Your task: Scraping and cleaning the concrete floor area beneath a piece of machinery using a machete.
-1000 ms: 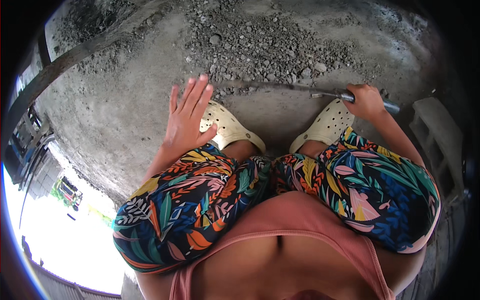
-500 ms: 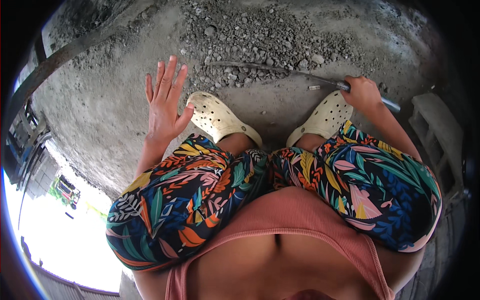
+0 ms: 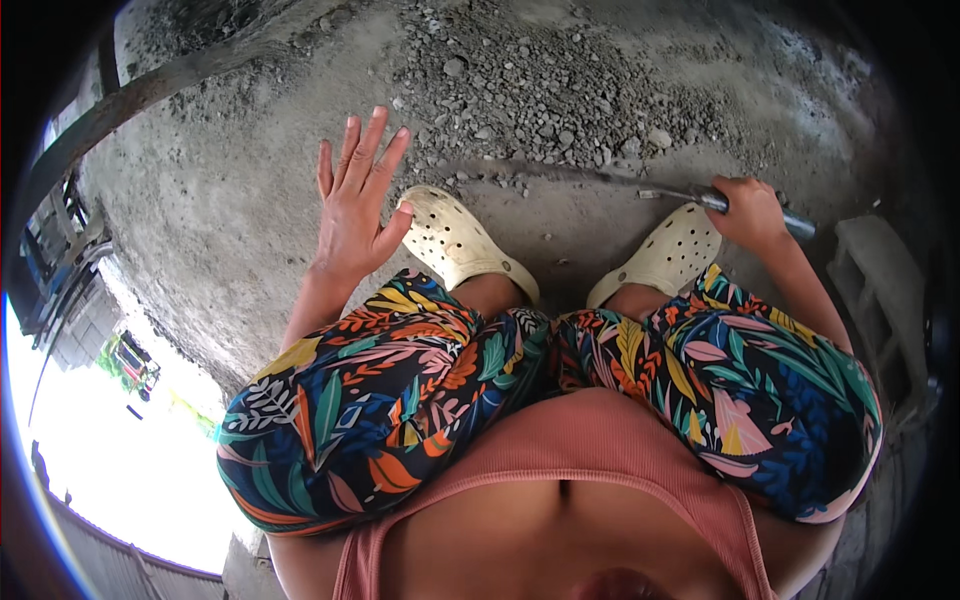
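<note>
My right hand [image 3: 750, 213] is wrapped round the grey, pipe-like handle of a machete [image 3: 560, 173]. Its long, thin blade points left across the ground, low and nearly flat, between the loose gravel [image 3: 560, 95] and my feet; the blade is slightly blurred, and I cannot tell whether it touches the ground. Held out on the left with fingers stretched and apart, my left hand [image 3: 355, 205] has nothing in it. It is close to the toe of the left cream clog [image 3: 450, 235]. The other clog [image 3: 670, 245] is below my right hand.
A grey concrete block [image 3: 880, 285] stands at the right. A dark curved bar [image 3: 130, 105] crosses the upper left, with clutter beneath it. A small pale scrap [image 3: 650, 194] lies beside the blade. Bright daylight enters at the lower left.
My right hand has drawn the machete toward my feet, away from the gravel. My left hand stays spread in much the same pose; the whole view has shifted slightly.
</note>
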Demonstrator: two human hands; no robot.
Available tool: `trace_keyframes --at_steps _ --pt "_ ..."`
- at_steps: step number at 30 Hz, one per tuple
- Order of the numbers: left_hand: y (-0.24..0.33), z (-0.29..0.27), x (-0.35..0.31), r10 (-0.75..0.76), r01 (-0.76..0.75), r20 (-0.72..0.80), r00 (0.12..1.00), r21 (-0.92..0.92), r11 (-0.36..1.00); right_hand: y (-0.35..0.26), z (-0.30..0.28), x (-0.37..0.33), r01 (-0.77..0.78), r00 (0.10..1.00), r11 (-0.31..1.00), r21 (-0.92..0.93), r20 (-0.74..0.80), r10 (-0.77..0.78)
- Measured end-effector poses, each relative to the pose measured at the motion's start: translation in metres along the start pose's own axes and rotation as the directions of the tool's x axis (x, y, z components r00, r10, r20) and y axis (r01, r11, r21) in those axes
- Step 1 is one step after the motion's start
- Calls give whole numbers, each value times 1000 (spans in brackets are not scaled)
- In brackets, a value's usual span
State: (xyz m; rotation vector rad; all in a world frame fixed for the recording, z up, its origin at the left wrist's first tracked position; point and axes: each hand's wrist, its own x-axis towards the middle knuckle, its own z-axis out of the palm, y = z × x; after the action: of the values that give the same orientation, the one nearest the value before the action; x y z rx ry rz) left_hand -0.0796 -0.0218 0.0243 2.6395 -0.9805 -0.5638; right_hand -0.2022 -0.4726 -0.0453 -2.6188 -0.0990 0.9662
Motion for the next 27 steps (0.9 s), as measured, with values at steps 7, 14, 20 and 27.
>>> trace_keyframes --at_steps 7,14,20,27 --pt "2 -3 -2 -33 34 38 999 -17 999 17 0 0 84 996 994 -71 42 -81" --pt "-1 7 -3 -19 21 55 998 -39 999 33 0 2 76 993 981 -179 107 -58" --pt "0 2 -3 -47 48 66 997 -13 999 29 3 10 -91 994 990 -111 -69 83" --pt "-7 5 -5 -53 53 -1 999 -24 998 12 -1 1 41 997 995 -95 76 -34"
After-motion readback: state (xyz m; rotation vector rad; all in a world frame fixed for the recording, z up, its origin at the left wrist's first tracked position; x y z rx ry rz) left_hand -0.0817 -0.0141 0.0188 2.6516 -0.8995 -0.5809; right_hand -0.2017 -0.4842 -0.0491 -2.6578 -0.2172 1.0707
